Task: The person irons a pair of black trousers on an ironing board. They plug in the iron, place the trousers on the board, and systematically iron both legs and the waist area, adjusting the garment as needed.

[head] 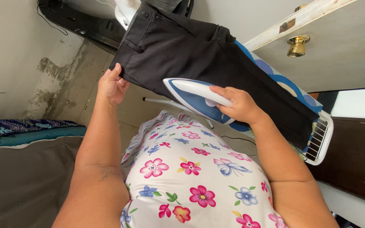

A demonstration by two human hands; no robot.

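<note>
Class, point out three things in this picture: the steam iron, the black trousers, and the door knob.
steam iron [191, 99]: head view, blue body under the white handle.
black trousers [182, 50]: head view, upper leg panel.
door knob [297, 45]: head view, brass ball.

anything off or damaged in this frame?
Only the wall at left: a dark, blotchy stain with flaking patches, like damp damage. Otherwise normal: black trousers lie on the ironing board, left hand grips the waistband edge, right hand holds the blue and white iron.
</note>
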